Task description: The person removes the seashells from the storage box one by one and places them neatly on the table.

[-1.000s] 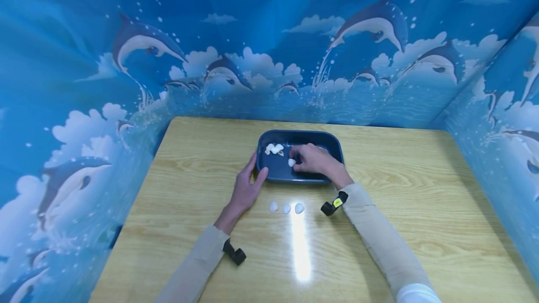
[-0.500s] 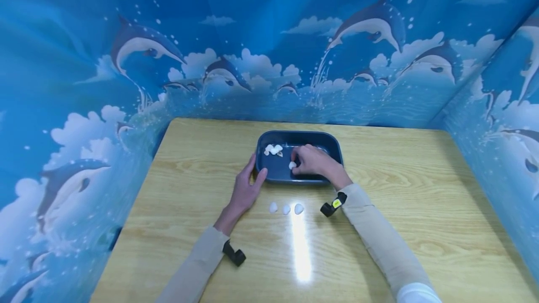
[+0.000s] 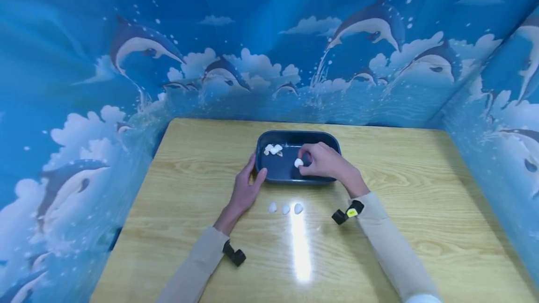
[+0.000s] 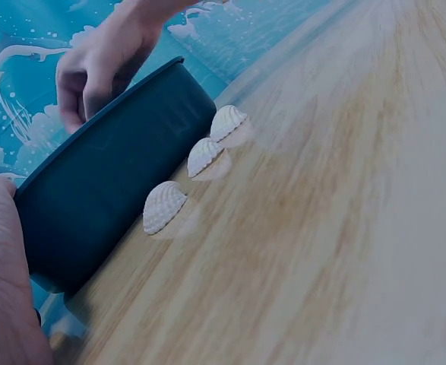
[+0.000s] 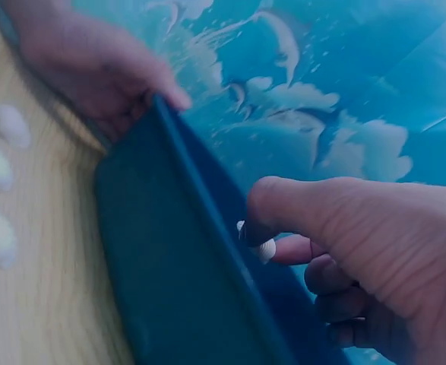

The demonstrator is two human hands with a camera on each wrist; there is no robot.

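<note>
In the head view my right hand (image 3: 326, 160) pinches a white ribbed seashell (image 3: 298, 162) between thumb and fingertips over the dark blue bin (image 3: 278, 181). The right wrist view shows this shell (image 5: 267, 250) just past the bin's rim, partly hidden by the thumb. My left hand (image 3: 245, 186) rests against the bin's left front corner, fingers along the side and thumb at the front rim. A small cluster of white and brownish shells (image 3: 274, 149) lies in the bin's left part. In front of the bin, three white shells (image 4: 165, 207) stand apart in a row on the table.
The bin stands on a light wood-grain table (image 3: 202, 153), near its back edge. A blue curtain (image 3: 261, 22) with dolphins hangs behind and at both sides. Each wrist wears a small black camera, such as the left camera (image 3: 234, 253).
My right hand has lifted and shifted a little to the right with the pinched shell. The left hand, the bin and the three shells on the table stay in place.
</note>
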